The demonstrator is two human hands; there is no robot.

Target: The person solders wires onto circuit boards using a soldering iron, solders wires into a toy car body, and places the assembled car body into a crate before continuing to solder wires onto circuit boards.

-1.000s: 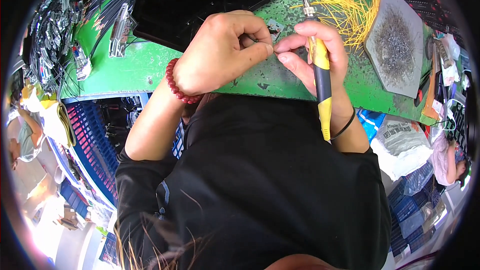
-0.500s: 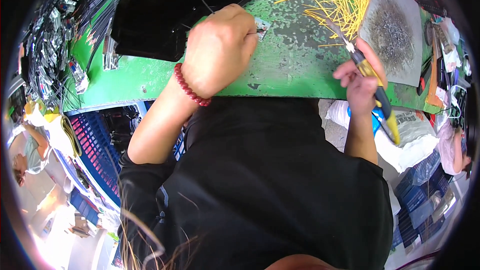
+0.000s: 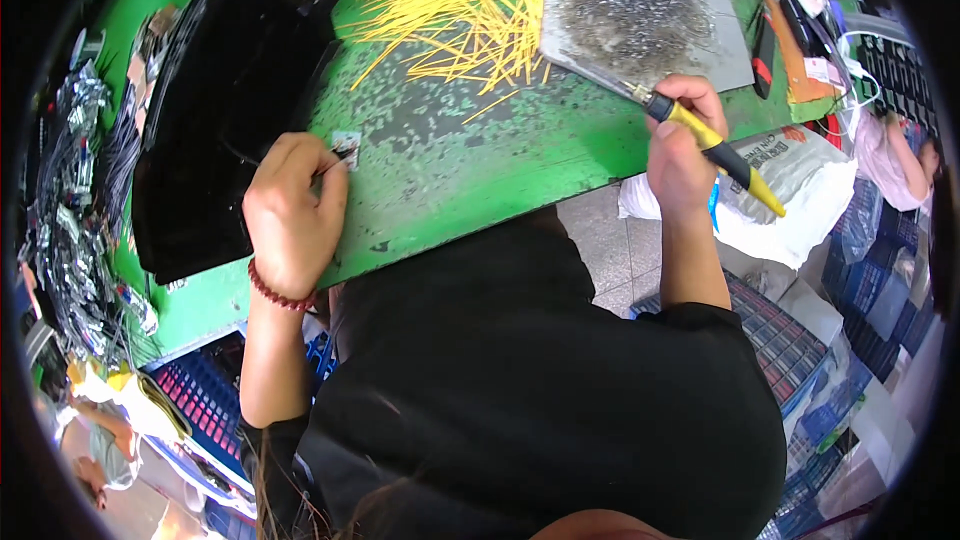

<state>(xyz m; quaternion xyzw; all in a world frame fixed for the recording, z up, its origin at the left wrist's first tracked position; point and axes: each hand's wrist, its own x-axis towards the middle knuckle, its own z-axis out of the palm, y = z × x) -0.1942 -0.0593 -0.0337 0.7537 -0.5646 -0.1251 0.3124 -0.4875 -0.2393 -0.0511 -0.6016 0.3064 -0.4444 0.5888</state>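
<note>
My left hand, with a red bead bracelet at the wrist, is closed low over the green table. A thin dark wire runs out of its fingers over the black tray. Just beyond the fingertips is a small whitish piece with dark and reddish spots; I cannot tell whether it is held or lying on the table. My right hand grips a yellow-and-black soldering iron. The iron's metal tip points left, over the near edge of a grey sheet with a heap of dark, glinting bits.
Yellow wires lie scattered beyond the bare table top. The black tray stands at the left, beside bundles of dark wires with silvery ends. Red-and-black handles lie at the right. White bags and blue crates are below the table; other people sit at both sides.
The view has swung to the right, so the table and heap appear further left. The soldering iron has come over the grey sheet's edge. My left hand stays closed beside the small piece.
</note>
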